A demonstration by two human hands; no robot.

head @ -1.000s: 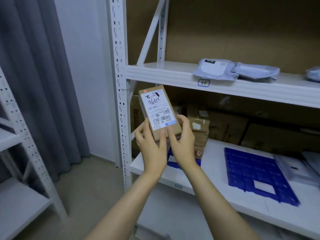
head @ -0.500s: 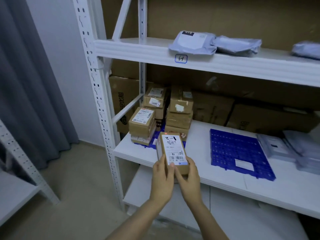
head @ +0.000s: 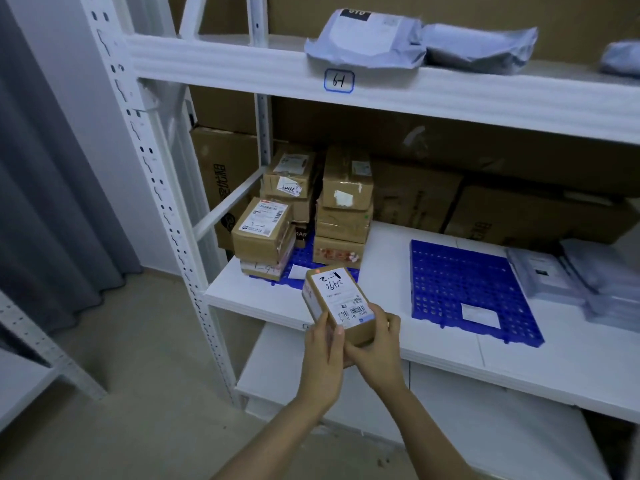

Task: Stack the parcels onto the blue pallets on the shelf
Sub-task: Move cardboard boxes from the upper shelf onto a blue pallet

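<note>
Both hands grip one parcel [head: 337,304] before the shelf [head: 266,303]: left hand [head: 323,358] fingers curled on its near side, right hand [head: 375,348] cupping underneath, near the left pallet [head: 303,259].

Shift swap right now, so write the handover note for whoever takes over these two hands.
Left hand and right hand both grip one labelled parcel, held just in front of the middle shelf.
Left blue pallet carries stacked parcels; right blue pallet bears only a white slip.
Done: several parcels stacked on the left pallet.
Left: set the held parcel on a pallet.
</note>
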